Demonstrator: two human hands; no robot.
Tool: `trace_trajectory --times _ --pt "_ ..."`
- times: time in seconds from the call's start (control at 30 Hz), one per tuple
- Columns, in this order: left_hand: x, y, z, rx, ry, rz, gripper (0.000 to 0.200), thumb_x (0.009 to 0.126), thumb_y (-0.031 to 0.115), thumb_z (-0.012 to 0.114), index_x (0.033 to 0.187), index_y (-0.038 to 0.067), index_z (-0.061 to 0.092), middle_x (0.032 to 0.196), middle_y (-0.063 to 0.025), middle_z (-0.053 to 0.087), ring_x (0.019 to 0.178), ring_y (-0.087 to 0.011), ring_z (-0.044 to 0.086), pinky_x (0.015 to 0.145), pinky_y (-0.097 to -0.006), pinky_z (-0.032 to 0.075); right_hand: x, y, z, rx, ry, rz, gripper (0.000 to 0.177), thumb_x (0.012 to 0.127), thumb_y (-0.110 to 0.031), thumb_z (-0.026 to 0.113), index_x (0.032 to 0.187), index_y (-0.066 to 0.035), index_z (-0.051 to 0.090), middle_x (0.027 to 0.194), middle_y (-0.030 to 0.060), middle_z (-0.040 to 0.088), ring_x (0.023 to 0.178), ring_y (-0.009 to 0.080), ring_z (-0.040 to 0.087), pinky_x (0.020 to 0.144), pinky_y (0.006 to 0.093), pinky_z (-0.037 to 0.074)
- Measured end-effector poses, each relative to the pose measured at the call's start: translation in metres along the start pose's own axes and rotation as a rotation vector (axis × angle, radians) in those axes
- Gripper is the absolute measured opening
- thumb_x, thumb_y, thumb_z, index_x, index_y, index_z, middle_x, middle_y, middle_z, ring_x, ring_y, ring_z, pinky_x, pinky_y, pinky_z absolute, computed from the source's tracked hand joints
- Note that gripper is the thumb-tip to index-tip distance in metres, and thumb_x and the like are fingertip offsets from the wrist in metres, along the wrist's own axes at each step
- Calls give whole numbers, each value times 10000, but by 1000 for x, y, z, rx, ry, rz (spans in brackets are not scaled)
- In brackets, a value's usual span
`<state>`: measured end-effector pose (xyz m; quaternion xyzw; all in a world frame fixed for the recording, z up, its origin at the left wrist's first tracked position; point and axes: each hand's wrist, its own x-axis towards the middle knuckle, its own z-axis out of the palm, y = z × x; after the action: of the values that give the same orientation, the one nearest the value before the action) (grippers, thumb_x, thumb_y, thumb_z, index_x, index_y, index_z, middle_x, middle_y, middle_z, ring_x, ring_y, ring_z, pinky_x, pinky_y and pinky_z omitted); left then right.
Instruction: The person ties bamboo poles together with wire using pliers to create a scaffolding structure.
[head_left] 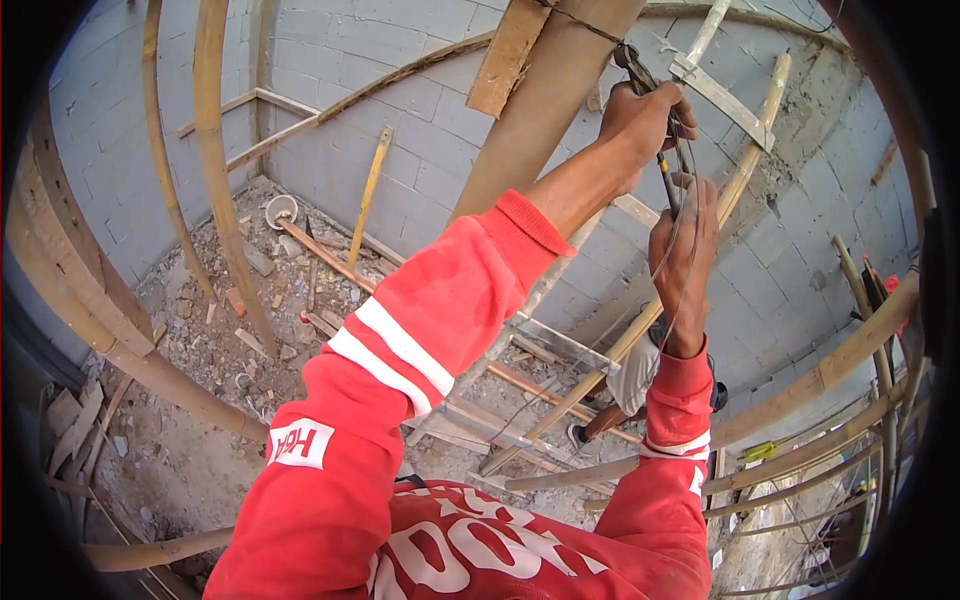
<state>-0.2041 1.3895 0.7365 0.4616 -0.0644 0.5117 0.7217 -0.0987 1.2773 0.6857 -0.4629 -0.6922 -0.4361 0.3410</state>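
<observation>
Gripping dark metal pincers (634,68), frame upper right | left hand (640,128) clenched below head, nearer thin black wire (592,27) on round brown post (555,100); right hand (686,240) grasping handle ends | axis steep, head up

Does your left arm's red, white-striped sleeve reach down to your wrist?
No, it stops short: bare forearm shows between the red fabric cuff and left hand.

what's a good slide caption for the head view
Left hand and right hand raised to a pliers-like tool, beside a thick pole crossed by dark wire.
</observation>
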Motion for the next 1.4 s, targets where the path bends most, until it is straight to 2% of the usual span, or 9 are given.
trace_trajectory --times 0.17,0.23,0.33,0.57,0.7,0.9,1.17,1.37,1.4 --pt "-1 1 6 78 100 5 207 915 218 565 886 24 628 778 -102 678 767 -211 685 728 -366 517 -6 -2 8 -46 -11 -4 354 777 109 500 1127 61 513 974 247 559 851 425 569 715 471 475" --pt "-4 5 11 104 147 6 202 912 204 553 890 17 624 766 -111 675 755 -215 683 719 -368 525 -4 -3 11 -80 -218 367 359 772 114 488 1120 30 518 844 220 580 775 405 587 696 461 481" --pt "-6 11 16 69 197 -41 191 906 194 570 896 11 622 790 -133 694 737 -218 675 697 -363 537 12 -5 -6 73 -131 374 307 763 110 488 1050 17 541 741 192 590 661 377 595 659 437 486" --pt "23 3 5 -355 -312 55 315 926 297 703 1058 12 667 787 -83 715 897 -290 732 902 -445 519 58 23 -68 161 -483 425 243 836 -4 451 970 24 650 628 72 546 543 172 535 558 326 456" --pt "30 -10 -12 -450 -416 85 518 896 508 746 1004 7 669 609 -26 587 659 -202 659 766 -419 558 40 28 -23 614 -460 746 366 827 7 399 1027 34 704 674 14 580 553 82 516 507 251 391" --pt "29 -10 -34 129 -241 190 551 814 545 815 820 30 618 536 13 467 483 -118 520 619 -357 549 -1 46 79 1020 -207 650 387 752 32 387 997 83 683 694 53 595 556 125 536 515 266 410" --pt "28 -9 -29 -214 -380 48 444 989 423 647 726 85 532 608 0 444 602 -174 511 734 -398 518 27 75 14 1558 -817 1006 386 711 32 440 1062 101 585 708 86 535 551 171 487 500 317 431" --pt "27 -14 -7 -206 -83 102 529 967 365 662 596 163 343 541 16 341 490 -152 399 547 -370 471 8 46 7 1136 -563 937 329 847 -127 587 1108 73 593 839 143 621 717 242 641 672 384 537" --pt "29 -17 -7 -222 -67 133 525 971 356 656 597 164 343 536 17 334 485 -150 398 541 -367 471 -7 26 7 599 -298 663 363 845 -163 636 1121 70 593 879 163 635 808 277 658 744 412 537"
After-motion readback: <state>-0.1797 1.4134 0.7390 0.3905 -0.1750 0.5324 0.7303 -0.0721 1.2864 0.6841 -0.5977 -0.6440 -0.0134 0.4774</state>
